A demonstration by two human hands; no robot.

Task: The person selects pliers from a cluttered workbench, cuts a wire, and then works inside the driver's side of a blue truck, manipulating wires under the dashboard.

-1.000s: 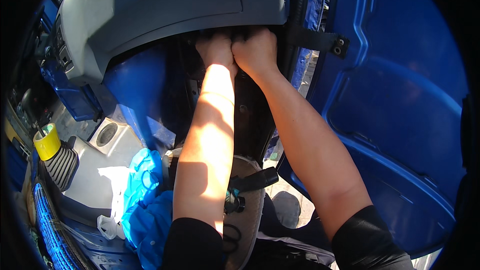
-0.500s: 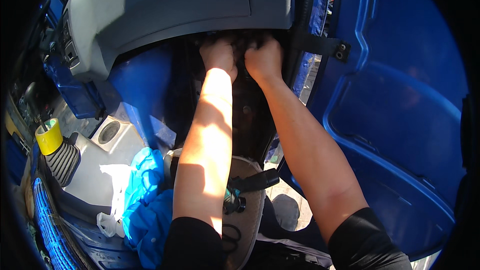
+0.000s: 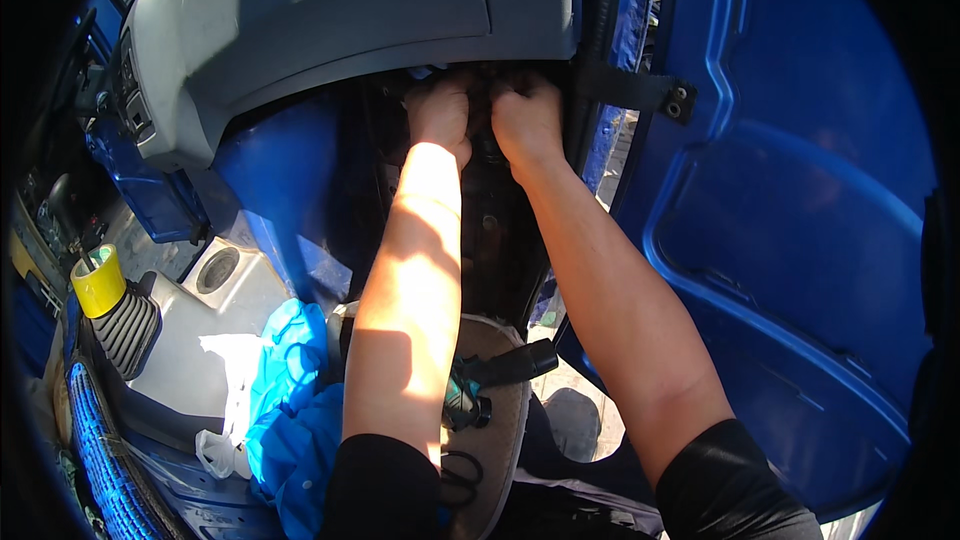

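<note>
Both my arms reach forward under the lower edge of a grey dashboard (image 3: 370,10). My left hand (image 3: 438,115) is in the dark gap there, its fingers curled in shadow. Close beside it on the right, my right hand (image 3: 527,120) is closed with the thumb bent over the fingers. Whatever either hand grips is lost in the darkness beneath the dash. Sunlight falls across my left forearm, while the hands are shaded.
An open blue door (image 3: 790,220) with a black check strap (image 3: 640,90) stands at right. A tray (image 3: 505,440) below my arms holds a teal and black power tool (image 3: 468,400). Blue cloth (image 3: 295,410), a gear lever boot (image 3: 128,330) and a yellow tape roll (image 3: 97,281) lie left.
The view has shifted slightly. Both hands stay under the dashboard with nearly the same curled pose; a small bluish patch now shows above my left hand.
</note>
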